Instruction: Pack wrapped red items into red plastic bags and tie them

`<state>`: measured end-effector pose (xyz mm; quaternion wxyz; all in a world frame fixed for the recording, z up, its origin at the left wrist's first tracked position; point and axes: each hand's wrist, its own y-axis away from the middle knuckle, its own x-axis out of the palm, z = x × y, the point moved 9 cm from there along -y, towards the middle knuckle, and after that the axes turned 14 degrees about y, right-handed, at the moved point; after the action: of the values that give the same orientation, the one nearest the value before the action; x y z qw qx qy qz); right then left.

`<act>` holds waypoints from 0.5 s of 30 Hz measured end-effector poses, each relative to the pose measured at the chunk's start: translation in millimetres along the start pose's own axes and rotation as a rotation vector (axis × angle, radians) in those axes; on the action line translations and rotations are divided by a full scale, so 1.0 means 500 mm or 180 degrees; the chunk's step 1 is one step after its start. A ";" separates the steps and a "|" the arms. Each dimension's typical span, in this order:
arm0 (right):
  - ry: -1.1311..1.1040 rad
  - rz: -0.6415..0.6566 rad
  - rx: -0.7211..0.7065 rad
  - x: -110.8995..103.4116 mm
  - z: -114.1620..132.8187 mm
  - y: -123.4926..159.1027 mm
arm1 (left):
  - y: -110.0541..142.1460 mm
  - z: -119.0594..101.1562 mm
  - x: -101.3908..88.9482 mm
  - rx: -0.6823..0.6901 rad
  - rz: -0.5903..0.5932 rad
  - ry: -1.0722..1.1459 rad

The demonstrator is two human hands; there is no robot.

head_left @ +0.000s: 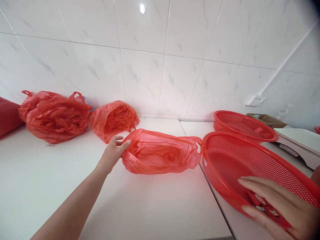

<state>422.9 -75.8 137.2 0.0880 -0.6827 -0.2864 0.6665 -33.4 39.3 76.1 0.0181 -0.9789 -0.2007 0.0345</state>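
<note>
A red plastic bag [160, 153] lies on the white table with its mouth spread wide and loose folds inside. My left hand [113, 151] pinches the bag's left edge between thumb and fingers. The bag's right handle touches the rim of a large red mesh basket [220, 176]. Over the near right part of that basket is my right hand [282, 203], slightly blurred, thumb and fingers apart. Small red printed packets [266, 206] show between its thumb and fingers, low in the basket; the palm hides part of them.
Two bunched red plastic bags, a large one [57, 116] and a smaller one [115, 120], sit at the back left. Behind the near basket stands a second red basket [242, 126]. A white scale [297, 143] and a brown box [267, 120] are at the right. A tiled wall rises behind.
</note>
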 end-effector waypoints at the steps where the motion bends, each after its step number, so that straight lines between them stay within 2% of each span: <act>1: -0.0058 -0.0024 -0.0264 -0.013 0.052 -0.015 | 0.012 -0.032 -0.015 0.0508 -0.0234 -0.0404; 3: -0.0225 -0.0244 -0.0755 -0.035 0.159 -0.047 | 0.056 -0.107 -0.018 0.1688 -0.0497 -0.1110; 4: -0.0317 -0.0185 -0.0927 -0.028 0.209 -0.067 | 0.084 -0.136 -0.002 0.2237 -0.0397 -0.1383; 5: -0.0388 -0.0137 -0.1014 -0.015 0.252 -0.090 | 0.109 -0.156 0.022 0.2679 -0.0138 -0.1609; 7: -0.0514 -0.0061 -0.1104 0.025 0.321 -0.146 | 0.147 -0.166 0.079 0.3137 0.0633 -0.1888; 9: -0.0627 0.0236 -0.1006 0.093 0.359 -0.209 | 0.162 -0.154 0.129 0.3158 0.1324 -0.2024; 11: -0.0661 0.0584 -0.0751 0.168 0.365 -0.266 | 0.152 -0.127 0.167 0.2895 0.1710 -0.2358; 13: -0.0522 0.0928 -0.0484 0.237 0.349 -0.302 | 0.120 -0.087 0.184 0.2416 0.1772 -0.2947; 15: -0.0390 0.1253 -0.0272 0.291 0.322 -0.312 | 0.076 -0.050 0.166 0.1849 0.1475 -0.3484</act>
<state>218.1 84.4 74.9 -0.0904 -0.6867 -0.1803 0.6984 59.6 36.6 94.1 0.1689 -0.7931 0.0523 0.5828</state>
